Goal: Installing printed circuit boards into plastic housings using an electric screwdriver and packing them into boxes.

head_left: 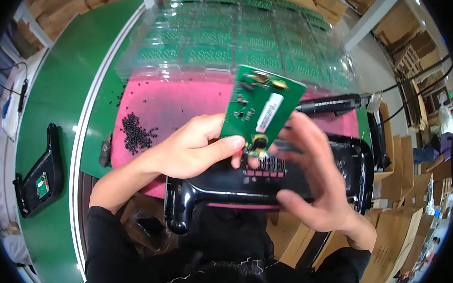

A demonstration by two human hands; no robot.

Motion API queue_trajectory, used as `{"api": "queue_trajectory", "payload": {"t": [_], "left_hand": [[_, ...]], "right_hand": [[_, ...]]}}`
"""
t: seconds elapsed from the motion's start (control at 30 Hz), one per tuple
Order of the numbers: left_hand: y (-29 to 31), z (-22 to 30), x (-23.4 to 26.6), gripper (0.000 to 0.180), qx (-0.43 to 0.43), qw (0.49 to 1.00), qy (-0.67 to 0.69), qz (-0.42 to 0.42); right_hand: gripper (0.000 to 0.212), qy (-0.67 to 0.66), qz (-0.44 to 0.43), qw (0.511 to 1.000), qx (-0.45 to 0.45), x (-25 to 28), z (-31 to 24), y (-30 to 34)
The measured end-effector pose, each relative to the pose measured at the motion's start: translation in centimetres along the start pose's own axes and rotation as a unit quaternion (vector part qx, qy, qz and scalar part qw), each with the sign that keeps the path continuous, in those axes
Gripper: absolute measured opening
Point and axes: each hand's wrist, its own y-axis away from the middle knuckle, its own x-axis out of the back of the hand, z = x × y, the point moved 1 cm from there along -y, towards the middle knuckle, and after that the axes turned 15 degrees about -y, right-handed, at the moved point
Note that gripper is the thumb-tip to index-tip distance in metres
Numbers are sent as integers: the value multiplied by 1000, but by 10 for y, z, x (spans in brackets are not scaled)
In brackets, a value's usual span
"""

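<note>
My left hand (198, 147) grips a green circuit board (249, 104) by its lower left edge, thumb across the front. The board is tilted up and carries small parts and a white label. Close to its right edge, my right hand (317, 177) has its fingers spread and holds nothing; it is slightly blurred. Beneath both hands lies a glossy black plastic housing (224, 190) with a slotted grid in its middle. The housing rests over the front of a pink mat (172, 100). A black electric screwdriver (331, 104) lies behind my right hand.
Stacked clear trays (205, 53) of green boards fill the back of the bench. A heap of small black screws (136, 132) sits on the mat's left. Another black housing (40, 173) with a board lies on the green surface at left. Cardboard boxes (395, 242) stand at right.
</note>
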Motion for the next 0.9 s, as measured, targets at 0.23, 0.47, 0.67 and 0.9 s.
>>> {"api": "queue_trajectory", "payload": {"t": [0.23,0.47,0.67,0.9], "left_hand": [[11,-8,-15,38,-28,942,-122,-312],[10,-7,-17,42,24,910,-141,-389],[8,-17,-12,39,-48,955,-255,-143],[1,-23,-10,66,-55,939,-335,-52]], "right_hand": [[55,293,8,955,52,-12,-1,33],[22,178,71,981,-9,-27,11,55],[12,47,160,974,-155,-10,23,65],[23,-164,231,917,-281,8,32,66]]}}
